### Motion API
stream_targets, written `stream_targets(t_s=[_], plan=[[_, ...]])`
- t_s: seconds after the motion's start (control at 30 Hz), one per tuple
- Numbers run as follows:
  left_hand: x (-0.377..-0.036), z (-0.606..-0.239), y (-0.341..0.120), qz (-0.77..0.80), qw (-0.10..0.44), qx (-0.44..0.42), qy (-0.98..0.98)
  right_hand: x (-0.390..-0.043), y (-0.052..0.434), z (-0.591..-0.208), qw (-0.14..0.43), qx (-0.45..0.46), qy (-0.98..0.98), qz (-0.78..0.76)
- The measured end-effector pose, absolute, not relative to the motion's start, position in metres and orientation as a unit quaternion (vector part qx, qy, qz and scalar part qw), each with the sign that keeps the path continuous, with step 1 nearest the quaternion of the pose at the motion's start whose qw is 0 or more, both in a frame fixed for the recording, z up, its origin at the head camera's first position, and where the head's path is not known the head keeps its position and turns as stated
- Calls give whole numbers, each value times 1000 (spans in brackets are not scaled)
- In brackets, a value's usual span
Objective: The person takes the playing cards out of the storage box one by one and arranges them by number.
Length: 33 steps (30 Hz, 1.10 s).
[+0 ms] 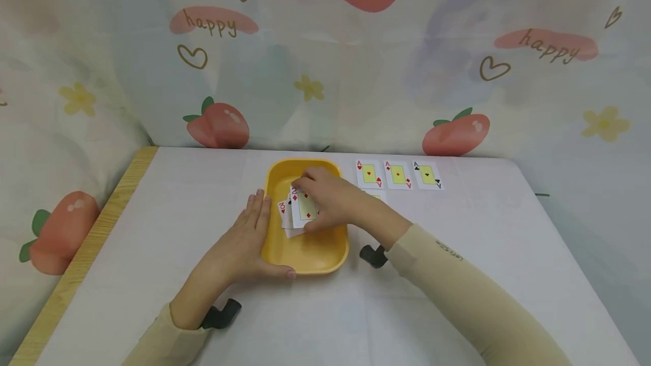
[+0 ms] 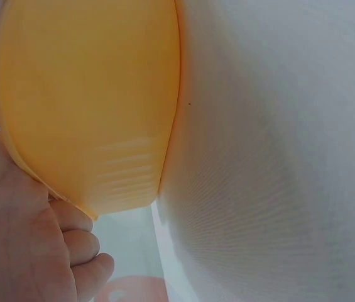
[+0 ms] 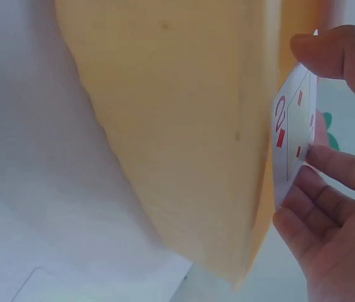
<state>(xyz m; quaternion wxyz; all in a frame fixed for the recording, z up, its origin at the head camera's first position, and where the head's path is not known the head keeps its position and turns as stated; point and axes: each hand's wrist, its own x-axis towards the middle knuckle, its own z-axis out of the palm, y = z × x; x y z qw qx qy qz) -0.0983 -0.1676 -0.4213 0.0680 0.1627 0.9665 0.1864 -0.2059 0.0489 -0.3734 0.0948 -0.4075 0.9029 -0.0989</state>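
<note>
From my end, head view first: left hand (image 1: 236, 247) rests against the yellow tray (image 1: 305, 256), fingers laid out straight along its left rim, thumb stretched along the near rim, not curled round anything. Right hand (image 1: 330, 199) reaches in over the tray and grips the two of diamonds (image 1: 307, 208), fingers at its far edge, thumb at its near edge. Held card is face up, over a loose overlapping pile (image 1: 296, 234) in the tray; I make out a red-marked card (image 1: 283, 209) poking out left, other faces mostly covered.

Right of the tray, on the surface (image 1: 483, 242), I count three aces in a row, face up and just apart: ace of hearts (image 1: 368, 174), ace of diamonds (image 1: 398, 175), black ace (image 1: 427, 174). Another card (image 1: 378, 193) lies nearer, mostly hidden behind the right forearm.

My left wrist view: tray's outer wall, palm and fingers by the rim. Right wrist view: card tilted between thumb and fingers, beyond the tray's rim. Black wrist mounts (image 1: 222, 314) on both wrists, beige sleeves (image 1: 458, 281). Backdrop (image 1: 356, 72): peaches, hearts, yellow flowers, "happy" lettering. Wood strip (image 1: 86, 247) shows left.
</note>
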Motion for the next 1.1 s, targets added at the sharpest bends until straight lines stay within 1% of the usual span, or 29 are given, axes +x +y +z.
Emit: stream_targets(t_s=[0.6,1.1], plan=[[-99,-421,-165,186,75,150,968,-208,81,-360,79,-387,911,-115],[-99,-421,-164,189,79,141,969,-208,113,-357,88,-343,926,-128]])
